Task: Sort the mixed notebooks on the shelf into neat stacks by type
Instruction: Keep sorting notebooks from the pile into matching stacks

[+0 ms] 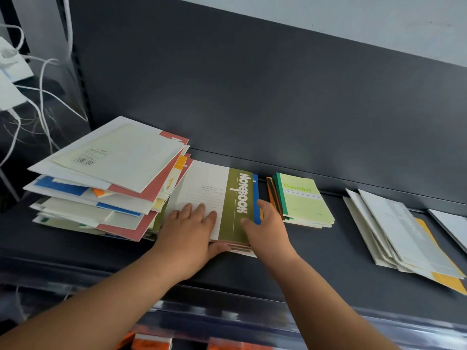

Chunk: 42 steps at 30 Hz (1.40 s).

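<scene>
Head camera: a person's two bare hands meet on the middle stack (241, 248) of notebooks on a dark grey shelf (316, 263). The stack is topped by an olive-and-white cover (227, 195) printed "Notebook". The left hand (188, 236) lies flat and wide on the ruled white half of that cover, fingers straight, with the thumb along the stack's front edge. The right hand (267, 231) grips the stack's right side. Its thumb rests on the olive band and its fingers curl over a blue edge (256, 198) that shows just beneath the top cover.

Touching the stack on the left is the unsorted pile (108, 178), taller and askew. It mixes white, red, blue and yellow covers, and a pale one carrying a barcode label lies on top. Just beside the right hand sits a small stack of green "Gambit" notebooks (303, 200), with orange-edged ones (273, 195) fanned out from its left side. Well apart to the right lies a loosely fanned stack of pale notebooks (399, 236) (a yellow cover (447, 281) pokes out at the bottom), and another white cover (452, 223) is cut off by the frame edge.

White cords (43, 97) hang beside the shelf upright at far left. Orange packs (151, 342) show, blurred, on the level below.
</scene>
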{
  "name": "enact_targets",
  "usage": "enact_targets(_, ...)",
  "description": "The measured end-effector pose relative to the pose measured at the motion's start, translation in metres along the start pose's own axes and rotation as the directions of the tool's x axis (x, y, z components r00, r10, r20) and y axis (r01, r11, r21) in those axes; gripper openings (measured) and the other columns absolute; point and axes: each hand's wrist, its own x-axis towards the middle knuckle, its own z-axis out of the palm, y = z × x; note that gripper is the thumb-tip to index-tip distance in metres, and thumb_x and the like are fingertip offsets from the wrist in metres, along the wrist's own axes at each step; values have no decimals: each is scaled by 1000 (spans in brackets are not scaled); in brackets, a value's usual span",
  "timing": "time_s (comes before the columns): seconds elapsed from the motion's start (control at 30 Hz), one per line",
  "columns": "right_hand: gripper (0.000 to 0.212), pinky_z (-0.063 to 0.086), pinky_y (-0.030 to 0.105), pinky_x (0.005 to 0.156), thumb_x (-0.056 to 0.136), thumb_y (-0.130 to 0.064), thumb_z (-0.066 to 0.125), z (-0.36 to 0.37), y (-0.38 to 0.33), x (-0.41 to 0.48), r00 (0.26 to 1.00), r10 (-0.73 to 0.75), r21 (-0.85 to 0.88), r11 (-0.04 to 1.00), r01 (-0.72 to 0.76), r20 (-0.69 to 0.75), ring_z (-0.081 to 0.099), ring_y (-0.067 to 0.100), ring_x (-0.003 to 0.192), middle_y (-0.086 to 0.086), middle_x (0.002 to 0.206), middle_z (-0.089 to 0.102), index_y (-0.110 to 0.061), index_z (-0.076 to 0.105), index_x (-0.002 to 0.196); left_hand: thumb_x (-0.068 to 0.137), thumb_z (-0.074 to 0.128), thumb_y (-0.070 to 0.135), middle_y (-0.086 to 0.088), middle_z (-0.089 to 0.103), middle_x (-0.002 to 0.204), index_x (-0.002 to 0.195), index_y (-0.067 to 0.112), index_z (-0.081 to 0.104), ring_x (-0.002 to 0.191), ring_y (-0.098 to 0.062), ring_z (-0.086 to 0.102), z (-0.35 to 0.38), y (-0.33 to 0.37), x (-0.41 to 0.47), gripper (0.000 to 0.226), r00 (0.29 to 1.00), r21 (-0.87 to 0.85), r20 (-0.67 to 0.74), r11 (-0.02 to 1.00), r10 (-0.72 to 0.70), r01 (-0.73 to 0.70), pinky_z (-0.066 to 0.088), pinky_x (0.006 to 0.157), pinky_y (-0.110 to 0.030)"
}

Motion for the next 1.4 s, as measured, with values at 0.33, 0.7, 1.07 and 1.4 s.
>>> enact_targets(0.33,32,51,22,76,99,-53,31,-16,0,-20,998,-30,136,990,38,-58,58,7,87,-12,92,60,-28,51,95,81,1,67,10,57,125,129,29,48,111,-11,52,0,0,3,77,976,-187,-219,980,20,-62,45,90,-30)
enact_targets(0.7,42,59,35,64,95,-44,54,-45,-34,-10,866,231,520,721,-459,443,74,29,75,15,101,74,-8,58,117,98,26,53,3,70,77,94,18,72,64,-15,63,-3,19,-7,57,907,-164,-413,973,85,-166,45,51,-26)
enact_targets(1.07,30,59,32,61,97,3,43,-67,-19,-17,958,-18,550,822,-148,285,74,26,78,11,101,74,-15,54,118,99,35,43,3,44,142,142,17,40,130,-13,38,-24,22,-9,51,918,-592,-323,806,-229,-7,33,102,-25)
enact_targets(1.4,36,58,31,61,96,5,41,-121,7,-38,972,-164,646,763,18,166,71,21,83,6,100,74,-19,58,117,99,49,32,-9,72,98,113,12,61,86,-26,68,-63,41,16,27,917,-949,304,-171,-260,266,59,58,-34)
